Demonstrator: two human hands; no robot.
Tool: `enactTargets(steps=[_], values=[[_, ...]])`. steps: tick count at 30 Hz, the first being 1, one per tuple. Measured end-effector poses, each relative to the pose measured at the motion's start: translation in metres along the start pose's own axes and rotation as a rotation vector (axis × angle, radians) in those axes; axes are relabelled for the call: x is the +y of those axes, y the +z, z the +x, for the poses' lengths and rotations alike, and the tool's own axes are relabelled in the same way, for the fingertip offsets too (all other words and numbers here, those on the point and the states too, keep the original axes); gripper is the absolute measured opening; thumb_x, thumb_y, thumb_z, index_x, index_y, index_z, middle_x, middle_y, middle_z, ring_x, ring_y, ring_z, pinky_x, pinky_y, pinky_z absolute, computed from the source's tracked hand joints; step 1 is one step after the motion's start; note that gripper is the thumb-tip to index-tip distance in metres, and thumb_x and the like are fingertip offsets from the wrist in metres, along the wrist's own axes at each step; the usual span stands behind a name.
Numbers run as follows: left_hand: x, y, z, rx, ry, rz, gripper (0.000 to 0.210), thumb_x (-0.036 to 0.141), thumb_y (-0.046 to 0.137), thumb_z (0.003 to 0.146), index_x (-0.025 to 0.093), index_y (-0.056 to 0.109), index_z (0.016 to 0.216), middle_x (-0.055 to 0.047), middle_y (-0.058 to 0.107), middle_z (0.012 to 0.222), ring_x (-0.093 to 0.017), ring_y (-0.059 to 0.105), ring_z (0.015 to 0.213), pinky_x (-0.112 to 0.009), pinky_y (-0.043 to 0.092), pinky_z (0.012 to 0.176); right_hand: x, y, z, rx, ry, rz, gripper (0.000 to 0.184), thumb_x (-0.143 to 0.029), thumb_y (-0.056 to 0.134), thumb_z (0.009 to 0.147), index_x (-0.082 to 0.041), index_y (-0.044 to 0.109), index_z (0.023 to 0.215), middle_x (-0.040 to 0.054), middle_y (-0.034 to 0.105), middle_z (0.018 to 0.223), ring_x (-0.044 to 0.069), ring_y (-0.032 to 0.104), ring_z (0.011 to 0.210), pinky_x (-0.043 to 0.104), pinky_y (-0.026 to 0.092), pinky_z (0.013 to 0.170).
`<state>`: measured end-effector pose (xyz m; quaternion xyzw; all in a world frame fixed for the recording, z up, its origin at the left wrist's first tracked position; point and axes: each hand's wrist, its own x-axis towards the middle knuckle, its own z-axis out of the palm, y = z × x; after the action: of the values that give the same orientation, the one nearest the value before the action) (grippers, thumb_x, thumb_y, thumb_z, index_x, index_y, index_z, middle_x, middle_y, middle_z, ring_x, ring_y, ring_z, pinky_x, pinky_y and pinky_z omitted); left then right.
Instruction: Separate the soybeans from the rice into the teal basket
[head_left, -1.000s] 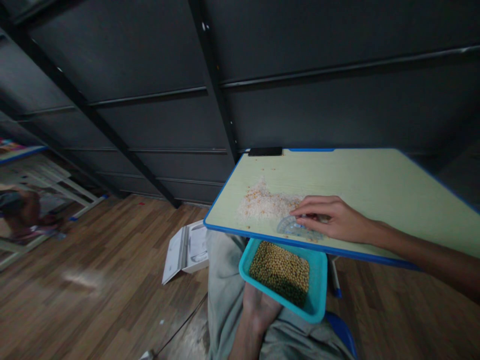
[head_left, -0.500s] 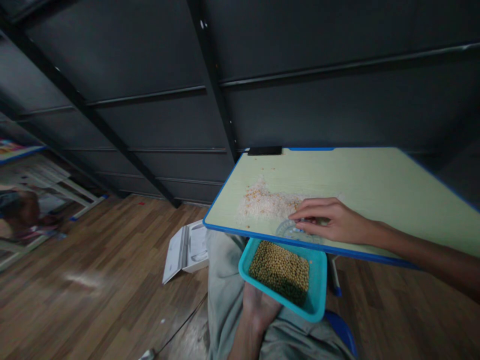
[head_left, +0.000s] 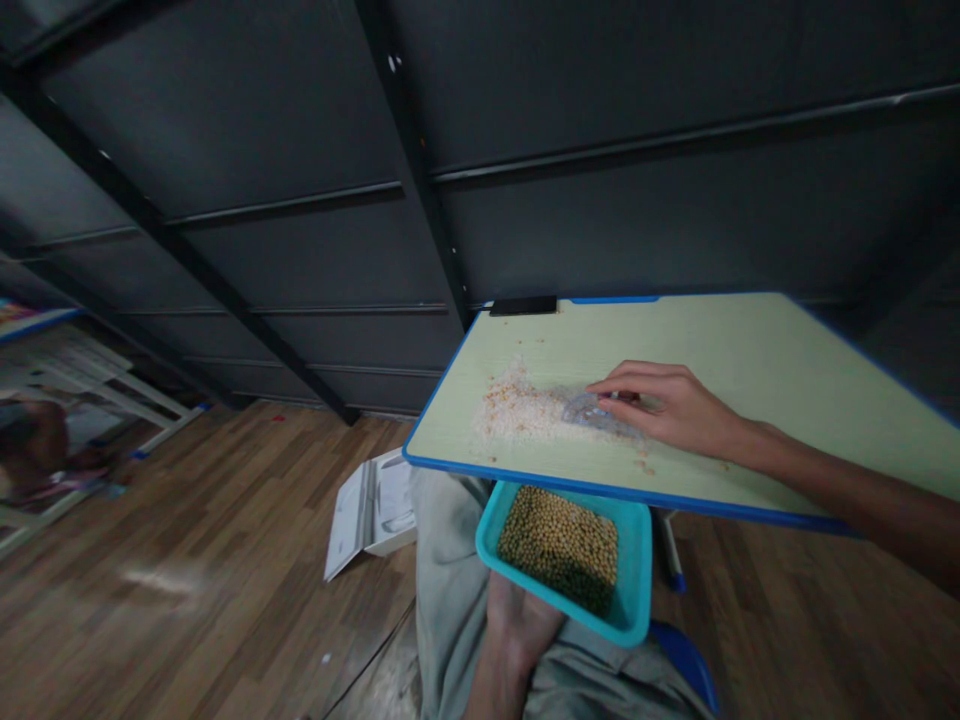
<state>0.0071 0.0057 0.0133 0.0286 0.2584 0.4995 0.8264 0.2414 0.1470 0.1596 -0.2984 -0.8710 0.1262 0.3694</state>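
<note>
My right hand [head_left: 664, 405] pinches a clear plastic piece [head_left: 589, 412] with a curved edge, like a protractor; its exact kind is hard to make out. The piece lies at the right part of a spread pile of white rice grains [head_left: 525, 412] mixed with some orange-yellow grains. Below the table's front edge, my left hand [head_left: 517, 610] supports a turquoise plastic tray [head_left: 636, 575] from underneath, its fingers mostly hidden by the tray. Round yellowish beans [head_left: 559, 540] cover much of the tray's bottom, darker in the shaded near part.
The pale green table [head_left: 720, 350] has a blue rim. A flat black object [head_left: 523, 306] lies at its far left corner, against the dark panelled wall [head_left: 300, 250]. On the wooden floor are an open white box [head_left: 386, 500] and a cable. Part of a person [head_left: 45, 440] shows at far left.
My right hand has moved away from the table's front edge with the clear plastic piece, into the rice. A few orange bits now show near the edge. The tray has stayed in place.
</note>
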Motion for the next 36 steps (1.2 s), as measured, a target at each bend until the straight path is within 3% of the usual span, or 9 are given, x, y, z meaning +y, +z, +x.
enactTargets(steps=[9, 20, 28, 36], values=[[0.001, -0.002, 0.001, 0.086, -0.013, 0.050, 0.042, 0.037, 0.051, 0.095, 0.025, 0.071, 0.131, -0.010, 0.073, 0.132, -0.042, 0.058, 0.134, -0.060, 0.050, 0.106, 0.006, -0.004, 0.002, -0.031, 0.046, 0.014, 0.026, -0.032, 0.061, 0.099, -0.022, 0.079, 0.114, 0.0080, 0.075, 0.095, 0.016, 0.066, 0.074, 0.030, 0.051, 0.063], [-0.002, -0.007, 0.001, 0.057, 0.010, 0.068, 0.042, 0.038, 0.052, 0.095, 0.026, 0.071, 0.130, -0.008, 0.071, 0.135, -0.041, 0.061, 0.131, -0.059, 0.052, 0.104, 0.004, 0.004, -0.001, -0.069, 0.077, 0.126, 0.023, -0.032, 0.065, 0.098, -0.022, 0.080, 0.113, 0.0066, 0.074, 0.094, 0.015, 0.067, 0.073, 0.028, 0.052, 0.063], [0.000, 0.001, -0.003, 0.067, -0.027, 0.056, 0.039, 0.038, 0.053, 0.094, 0.025, 0.075, 0.123, -0.009, 0.074, 0.130, -0.041, 0.057, 0.135, -0.059, 0.049, 0.108, 0.002, 0.007, -0.002, -0.102, 0.097, 0.207, 0.023, -0.033, 0.066, 0.097, -0.023, 0.080, 0.113, 0.0068, 0.073, 0.095, 0.016, 0.068, 0.077, 0.030, 0.054, 0.066], [-0.004, -0.005, -0.001, -0.011, 0.027, -0.040, 0.033, 0.024, 0.051, 0.093, 0.025, 0.079, 0.111, -0.008, 0.076, 0.125, -0.038, 0.059, 0.133, -0.058, 0.049, 0.109, 0.000, 0.007, -0.003, -0.150, 0.028, 0.203, 0.024, -0.031, 0.065, 0.099, -0.019, 0.079, 0.114, 0.0069, 0.073, 0.094, 0.016, 0.067, 0.079, 0.029, 0.052, 0.069]])
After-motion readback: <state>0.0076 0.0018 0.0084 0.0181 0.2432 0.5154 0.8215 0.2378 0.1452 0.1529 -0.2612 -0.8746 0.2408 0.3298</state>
